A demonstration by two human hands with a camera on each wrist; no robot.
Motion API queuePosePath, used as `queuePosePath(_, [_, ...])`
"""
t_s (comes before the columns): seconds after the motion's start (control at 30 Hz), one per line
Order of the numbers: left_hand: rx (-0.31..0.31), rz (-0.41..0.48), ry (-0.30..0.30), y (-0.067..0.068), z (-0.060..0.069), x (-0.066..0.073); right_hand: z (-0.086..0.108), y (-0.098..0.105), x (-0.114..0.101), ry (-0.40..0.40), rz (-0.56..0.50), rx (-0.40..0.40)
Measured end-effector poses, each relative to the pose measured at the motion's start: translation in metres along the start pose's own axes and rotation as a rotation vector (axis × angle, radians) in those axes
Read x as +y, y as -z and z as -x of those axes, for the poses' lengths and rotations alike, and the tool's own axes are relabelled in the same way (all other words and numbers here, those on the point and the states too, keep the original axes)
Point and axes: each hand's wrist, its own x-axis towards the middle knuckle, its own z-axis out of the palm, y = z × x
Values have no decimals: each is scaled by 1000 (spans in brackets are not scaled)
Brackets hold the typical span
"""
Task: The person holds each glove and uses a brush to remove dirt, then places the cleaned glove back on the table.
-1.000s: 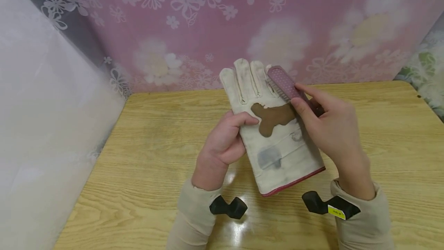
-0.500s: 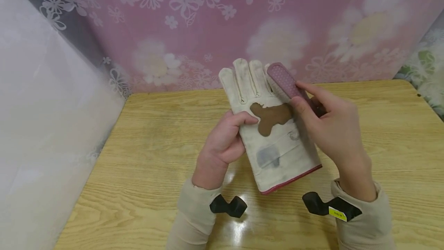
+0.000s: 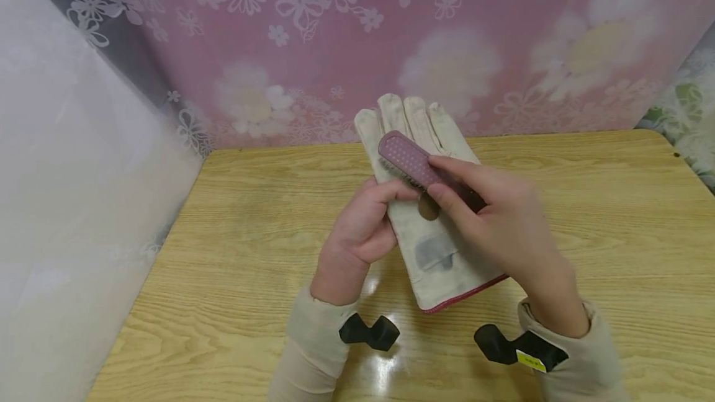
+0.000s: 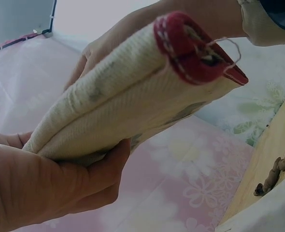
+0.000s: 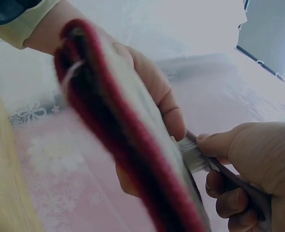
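A cream cloth work glove point(image 3: 441, 290) with a red-trimmed cuff is held above the table, fingers pointing away. My left hand point(image 3: 357, 222) grips its left edge, thumb on top and fingers beneath. A grey smudge point(image 3: 436, 252) marks the cuff part. My right hand point(image 3: 503, 222) holds a brush point(image 3: 408, 157) with a pink dotted back, its bristles facing the glove near my left thumb. Most of a brown patch point(image 3: 429, 208) is covered by the brush and hand. In the right wrist view, pale bristles point(image 5: 193, 154) stand against or very close to the glove; contact cannot be made out.
A wooden table point(image 3: 223, 278) lies beneath both hands. Behind it hangs a pink flowered curtain point(image 3: 335, 48), with a white sheet point(image 3: 72, 203) at the left. A small brown lumpy object point(image 4: 275, 173) lies on the table in the left wrist view.
My right hand has carried the brush left and toward me, from the glove's rightmost finger onto its middle, covering most of the brown patch. My left hand and the glove stay almost still.
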Motion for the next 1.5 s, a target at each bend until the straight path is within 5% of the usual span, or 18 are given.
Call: queuePosePath(1.5, [55,-37,40,1,-4,-8,2,-2,22,-170,29,13])
